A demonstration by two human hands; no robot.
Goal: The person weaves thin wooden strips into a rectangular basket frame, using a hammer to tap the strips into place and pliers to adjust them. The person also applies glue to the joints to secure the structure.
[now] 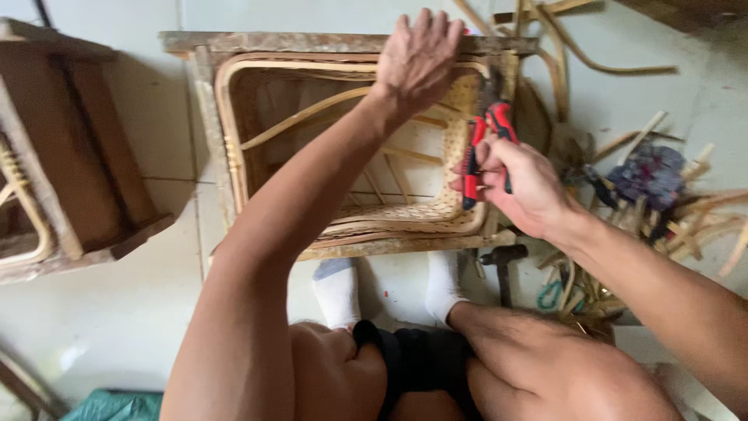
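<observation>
Your knees fill the bottom of the frame, with 2 white socks (339, 292) just above them and a hammer (503, 261) on the floor beside the right sock. Past those, the rattan frame (234, 148) sits at center, its long side running left to right. Your right hand (518, 183), right of center, is closed around red pliers (483, 148), their nose pointing up at the woven panel (436, 156). Your left hand (421, 54) lies spread and flat on the far rail, top center. Rattan scraps (662, 203) clutter the right; another frame (70, 171) stands at left.
</observation>
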